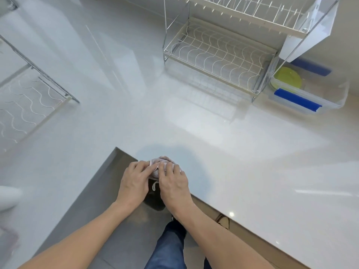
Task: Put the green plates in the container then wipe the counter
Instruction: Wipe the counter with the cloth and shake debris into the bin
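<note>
Head view: left hand [134, 181] and right hand [173, 181] side by side, fingers curled down onto bunched pinkish-grey cloth [162, 164], pressing it at near corner edge of white glossy tabletop [213, 162]. Green plates [287, 79] stacked, round, yellow-green, inside clear container [334, 98] with blue clips, far right on tabletop, just beside wire dish rack [215, 55]. Second wire rack [25, 105] at left.
</note>
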